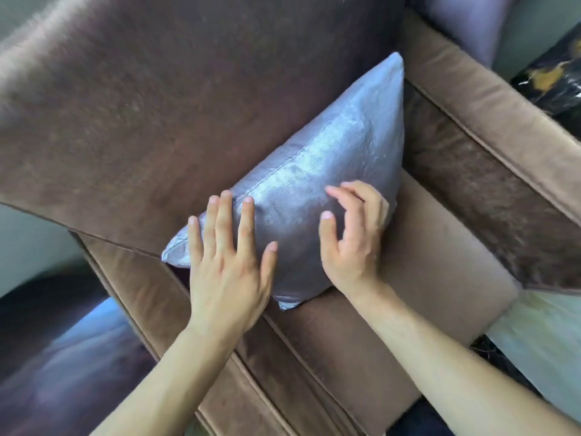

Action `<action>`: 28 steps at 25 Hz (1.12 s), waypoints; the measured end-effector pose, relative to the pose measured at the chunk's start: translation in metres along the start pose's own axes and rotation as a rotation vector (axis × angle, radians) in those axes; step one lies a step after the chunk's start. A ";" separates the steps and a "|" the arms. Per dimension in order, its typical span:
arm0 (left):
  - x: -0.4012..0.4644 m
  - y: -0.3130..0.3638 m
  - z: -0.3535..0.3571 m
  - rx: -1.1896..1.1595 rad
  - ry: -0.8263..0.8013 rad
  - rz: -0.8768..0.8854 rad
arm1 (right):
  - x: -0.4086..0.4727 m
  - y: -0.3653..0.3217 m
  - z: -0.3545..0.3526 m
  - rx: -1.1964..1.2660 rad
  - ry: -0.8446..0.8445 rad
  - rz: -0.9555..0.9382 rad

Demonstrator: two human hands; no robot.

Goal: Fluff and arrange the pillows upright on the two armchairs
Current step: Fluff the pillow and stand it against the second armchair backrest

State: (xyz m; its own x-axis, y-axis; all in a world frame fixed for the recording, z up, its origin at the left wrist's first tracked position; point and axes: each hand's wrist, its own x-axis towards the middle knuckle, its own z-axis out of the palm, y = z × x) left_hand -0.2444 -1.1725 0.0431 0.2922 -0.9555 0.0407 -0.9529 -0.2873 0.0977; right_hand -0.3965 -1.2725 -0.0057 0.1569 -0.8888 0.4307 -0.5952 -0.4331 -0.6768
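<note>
A shiny lilac-grey pillow (330,152) stands upright on the seat of a brown velvet armchair (408,272), leaning against its backrest (188,105). My left hand (229,259) lies flat on the pillow's left side, fingers spread. On the pillow's right lower part rests my right hand (352,237) with its fingers curled and apart, gripping nothing. A second lilac pillow (465,20) shows at the top edge behind the armrest.
The chair's right armrest (503,136) and left armrest (151,303) flank the seat. A dark marbled surface (553,77) sits at the far right. At the lower left there is a dark glossy surface (63,357). Pale floor (540,335) lies right of the chair.
</note>
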 end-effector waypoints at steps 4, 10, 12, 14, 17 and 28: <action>-0.013 -0.032 0.018 0.132 -0.140 -0.115 | 0.054 -0.022 0.038 -0.168 -0.522 -0.764; -0.026 -0.053 0.007 0.185 -0.135 -0.216 | 0.191 0.085 0.002 -0.670 -0.348 -0.309; -0.016 -0.020 0.005 0.137 -0.012 -0.188 | 0.178 0.058 0.014 -0.603 -0.322 -0.405; -0.001 0.010 0.015 0.093 0.020 -0.095 | 0.138 0.022 0.040 -0.404 -0.431 -0.653; 0.005 -0.001 0.033 0.164 -0.041 -0.054 | 0.122 0.029 0.031 -0.495 -0.639 -0.853; -0.049 -0.031 0.014 -0.801 0.196 -0.974 | 0.160 0.076 -0.014 0.289 -0.361 0.603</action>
State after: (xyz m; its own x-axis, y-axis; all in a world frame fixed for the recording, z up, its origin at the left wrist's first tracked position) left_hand -0.2298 -1.1179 0.0241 0.9117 -0.3285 -0.2468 -0.0438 -0.6749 0.7366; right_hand -0.4282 -1.4454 0.0200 0.1480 -0.9563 -0.2520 -0.4371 0.1654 -0.8841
